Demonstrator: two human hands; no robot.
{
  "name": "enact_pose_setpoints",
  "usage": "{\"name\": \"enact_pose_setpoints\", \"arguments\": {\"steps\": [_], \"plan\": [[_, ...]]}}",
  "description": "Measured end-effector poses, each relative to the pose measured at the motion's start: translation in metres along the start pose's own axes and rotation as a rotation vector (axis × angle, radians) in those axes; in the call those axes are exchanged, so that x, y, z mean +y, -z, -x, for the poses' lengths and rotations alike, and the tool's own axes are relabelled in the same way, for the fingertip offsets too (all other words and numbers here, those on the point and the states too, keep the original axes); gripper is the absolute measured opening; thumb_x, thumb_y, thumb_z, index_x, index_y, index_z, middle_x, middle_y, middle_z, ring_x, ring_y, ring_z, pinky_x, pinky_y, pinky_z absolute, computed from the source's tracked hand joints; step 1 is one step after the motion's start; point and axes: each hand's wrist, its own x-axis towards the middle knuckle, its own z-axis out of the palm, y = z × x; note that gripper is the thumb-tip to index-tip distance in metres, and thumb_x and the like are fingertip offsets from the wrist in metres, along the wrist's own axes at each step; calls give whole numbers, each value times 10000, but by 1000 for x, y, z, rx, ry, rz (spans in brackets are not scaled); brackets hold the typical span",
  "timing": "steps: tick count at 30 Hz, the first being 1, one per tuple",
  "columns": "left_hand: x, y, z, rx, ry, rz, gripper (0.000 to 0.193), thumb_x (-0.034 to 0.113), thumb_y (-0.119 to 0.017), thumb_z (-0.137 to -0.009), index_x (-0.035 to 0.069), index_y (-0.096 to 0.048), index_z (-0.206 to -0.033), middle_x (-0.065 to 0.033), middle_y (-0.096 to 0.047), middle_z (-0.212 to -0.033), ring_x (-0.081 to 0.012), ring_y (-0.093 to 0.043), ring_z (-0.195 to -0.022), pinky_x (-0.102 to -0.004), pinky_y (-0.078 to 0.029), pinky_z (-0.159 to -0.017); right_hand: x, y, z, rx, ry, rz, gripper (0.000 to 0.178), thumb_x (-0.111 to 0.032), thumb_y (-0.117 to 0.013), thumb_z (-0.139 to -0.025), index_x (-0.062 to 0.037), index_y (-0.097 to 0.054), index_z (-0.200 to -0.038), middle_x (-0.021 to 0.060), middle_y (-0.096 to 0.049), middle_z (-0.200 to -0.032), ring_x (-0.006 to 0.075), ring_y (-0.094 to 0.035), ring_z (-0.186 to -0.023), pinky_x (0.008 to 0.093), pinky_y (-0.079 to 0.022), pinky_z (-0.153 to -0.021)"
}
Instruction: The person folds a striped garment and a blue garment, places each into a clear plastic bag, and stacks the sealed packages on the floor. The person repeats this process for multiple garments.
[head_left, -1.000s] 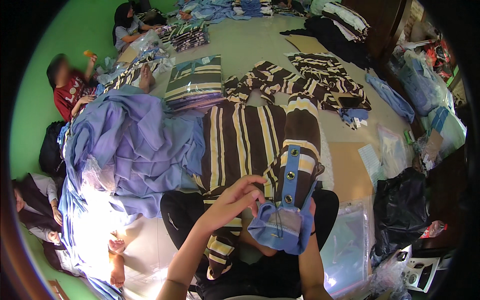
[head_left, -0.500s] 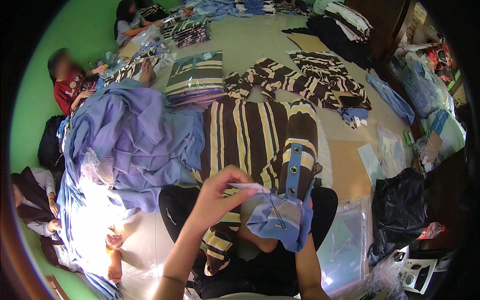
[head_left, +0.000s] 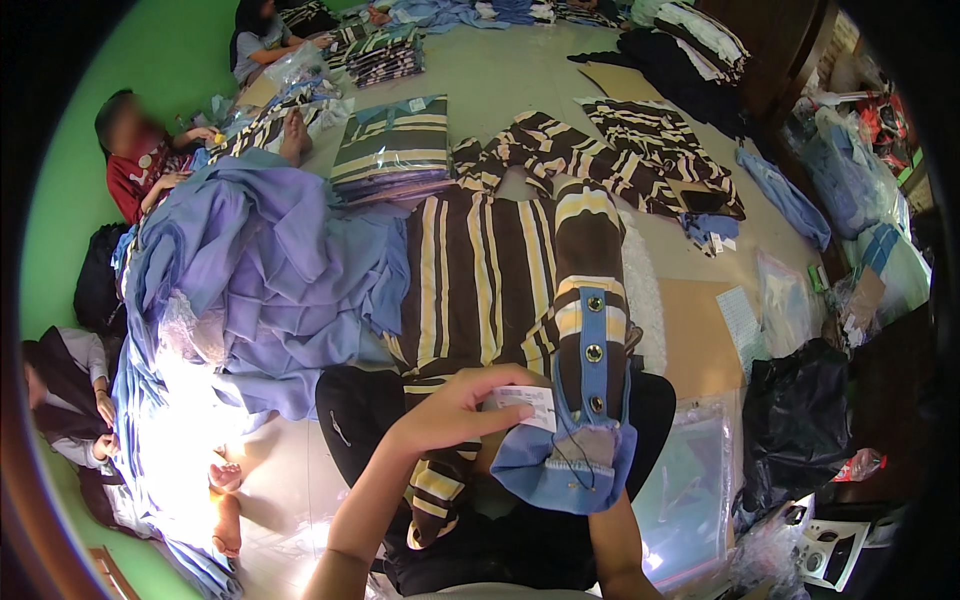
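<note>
My left hand [head_left: 450, 412] pinches a white paper tag [head_left: 527, 404] between thumb and fingers. A dark string runs from the tag to the light blue collar [head_left: 565, 470] of a striped garment. Brown, cream and yellow stripes cover this garment [head_left: 480, 280], which lies spread before my knees. Metal eyelets line a blue strip [head_left: 593, 330] just above the collar. My right forearm [head_left: 617, 540] reaches up behind the blue collar, which hides my right hand and its fingers.
Blue cloth [head_left: 270, 260] is heaped on my left. Bagged, folded striped garments [head_left: 392, 140] are stacked ahead, with more striped pieces [head_left: 650, 150] beyond. At my right lie cardboard [head_left: 690, 325], clear plastic bags [head_left: 690, 490] and a black bag [head_left: 800, 425]. Several people sit along the green wall.
My left hand has turned the tag so its printed face shows, and has shifted slightly to the right. The collar and eyelet strip have moved a little nearer.
</note>
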Motion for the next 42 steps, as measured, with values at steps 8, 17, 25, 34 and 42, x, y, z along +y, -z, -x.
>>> {"name": "enact_pose_setpoints", "arguments": {"steps": [8,17,25,34,42], "plan": [[-5,-18,-5,218,-177,-233,290,131,-601,-778,36,-489,-1028,-52,-508,-987,-143,-488,-869,-281,-385,-779,3,0,6,30,-10,17,402,-93,-599,-713,-7,-488,-1090,99,-583,-983,189,-588,-850,308,-489,-748],[-9,-18,7,252,240,530,421,335,-415,-887,6,-429,-1150,-66,-531,-1036,-127,-526,-899,-273,-413,-817,-15,-19,-9,-50,70,173,415,-85,-605,-706,0,-480,-1092,93,-581,-961,191,-584,-840,299,-480,-738],[-26,-14,-1,322,255,406,729,153,-687,-701,-23,-258,-1264,-135,-467,-1146,-189,-474,-1032,-302,-361,-897,-29,-53,-4,77,43,651,547,-41,-626,-714,-2,-376,-1199,78,-517,-1068,171,-518,-960,285,-418,-817],[-40,-11,4,379,269,520,750,186,-685,-690,-16,-251,-1267,-138,-451,-1140,-207,-444,-1056,-308,-338,-908,-26,-59,-11,41,51,808,615,-92,-669,-706,8,-342,-1218,77,-486,-1098,160,-484,-997,282,-396,-844],[-52,4,6,312,358,403,706,185,-695,-681,-35,-306,-1227,-144,-474,-1121,-208,-459,-1042,-311,-341,-910,-21,-54,-10,40,-13,854,661,-103,-678,-701,-4,-314,-1244,74,-459,-1137,157,-452,-1038,283,-372,-870]]}}
